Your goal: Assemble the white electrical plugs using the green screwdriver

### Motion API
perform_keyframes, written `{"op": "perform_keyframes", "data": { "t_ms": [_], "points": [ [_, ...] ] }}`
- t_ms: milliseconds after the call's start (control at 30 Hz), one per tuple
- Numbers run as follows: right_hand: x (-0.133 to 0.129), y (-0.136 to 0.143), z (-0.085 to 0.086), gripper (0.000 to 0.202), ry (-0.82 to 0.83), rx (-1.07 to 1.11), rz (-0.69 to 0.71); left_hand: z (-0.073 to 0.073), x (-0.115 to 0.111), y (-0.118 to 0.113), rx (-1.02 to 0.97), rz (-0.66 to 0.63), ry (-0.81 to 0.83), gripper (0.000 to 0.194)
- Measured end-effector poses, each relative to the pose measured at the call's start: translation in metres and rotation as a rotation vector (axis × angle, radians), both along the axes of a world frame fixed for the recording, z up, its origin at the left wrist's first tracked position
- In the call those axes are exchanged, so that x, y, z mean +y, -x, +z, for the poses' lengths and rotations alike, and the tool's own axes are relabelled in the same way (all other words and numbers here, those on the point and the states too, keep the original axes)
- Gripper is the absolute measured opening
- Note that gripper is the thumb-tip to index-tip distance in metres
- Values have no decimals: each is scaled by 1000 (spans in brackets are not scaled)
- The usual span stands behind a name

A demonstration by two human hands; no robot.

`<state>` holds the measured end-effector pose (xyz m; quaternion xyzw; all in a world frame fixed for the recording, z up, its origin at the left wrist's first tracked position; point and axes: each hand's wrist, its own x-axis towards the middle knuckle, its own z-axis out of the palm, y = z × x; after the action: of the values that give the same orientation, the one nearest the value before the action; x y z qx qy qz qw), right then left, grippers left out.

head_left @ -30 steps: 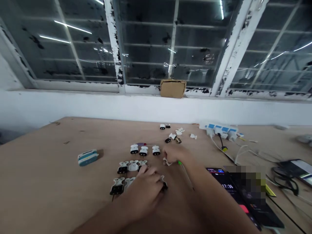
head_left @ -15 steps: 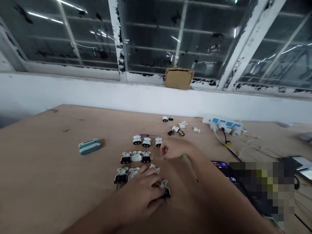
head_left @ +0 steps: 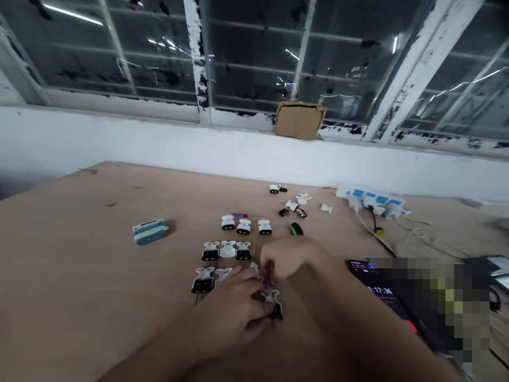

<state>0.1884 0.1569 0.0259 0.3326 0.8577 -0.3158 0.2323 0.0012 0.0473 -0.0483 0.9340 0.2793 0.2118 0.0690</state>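
Observation:
My left hand (head_left: 240, 297) holds a white-and-black plug half (head_left: 274, 305) down on the table, its fingers closed along the near left side. My right hand (head_left: 284, 257) is in a pinch just above the top end of that half; whatever its fingertips hold is hidden. Left of them lie open plug halves with black pin blocks (head_left: 202, 284) and a white empty shell (head_left: 228, 249), some partly under my left hand. Behind stand closed white plugs (head_left: 244, 226) in a row. The green-and-black screwdriver handle (head_left: 296, 229) shows beyond my right wrist, its shaft hidden.
A purple-handled screwdriver (head_left: 239, 215) lies behind the plugs. Loose plug parts (head_left: 292, 206) are scattered farther back. A teal-and-white object (head_left: 150, 232) sits at left. To the right are a power strip (head_left: 371, 201) with cables and a phone (head_left: 369, 286) beside my forearm.
My right hand has come nearer, from beside the closed plugs down to the plug half at my left fingertips. The screwdriver handle has come into sight as the arm now covers its shaft.

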Motion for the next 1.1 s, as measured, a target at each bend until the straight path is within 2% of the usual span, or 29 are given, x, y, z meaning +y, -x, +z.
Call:
{"op": "perform_keyframes", "data": {
  "t_ms": [200, 400, 667, 933, 1100],
  "points": [
    [-2, -1, -9, 33, -39, -11, -13, -6, 0, 0, 17, 12, 10, 13],
    [-5, -4, -5, 24, -73, 18, -22, -4, 1, 1, 18, 15, 17, 17],
    [-5, -4, -9, 24, -77, 33, -10, -4, 2, 0, 34, 17, 12, 16],
    [-16, 3, -1, 16, -175, -17, -6, -2, 3, -1, 35, 13, 3, 18],
    [-20, 5, 0, 18, -203, -9, -55, -2, 5, -1, 38, 3, 11, 17]
  ]
}}
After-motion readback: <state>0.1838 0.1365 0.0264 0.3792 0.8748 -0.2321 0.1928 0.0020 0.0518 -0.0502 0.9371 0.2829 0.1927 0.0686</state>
